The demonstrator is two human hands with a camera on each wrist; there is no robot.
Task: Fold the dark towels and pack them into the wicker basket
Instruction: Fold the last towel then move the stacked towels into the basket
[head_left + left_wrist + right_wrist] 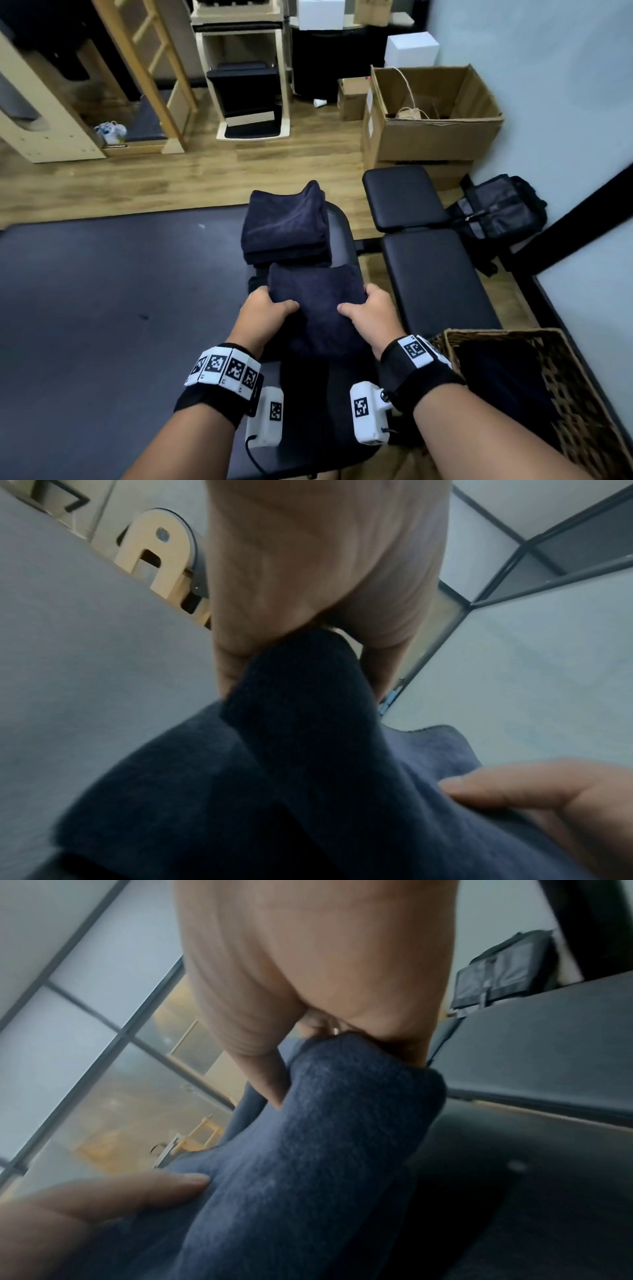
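Counter [342, 226]: narrow black padded top, centre. Folded dark towel [318, 308] at 6 o'clock, gripped at its sides by left hand [265, 310] and right hand [371, 310], thumbs on top, fingers beneath. Stack of folded towels [286, 226] at 12 o'clock. Wicker basket [565, 394] at 4 o'clock, dark cloth inside. Second padded bench [428, 246] at 2 o'clock. Floor: grey mat [102, 291] at 9 o'clock, wood planks beyond. Cardboard box [435, 116] at 1 o'clock, against a pale wall.
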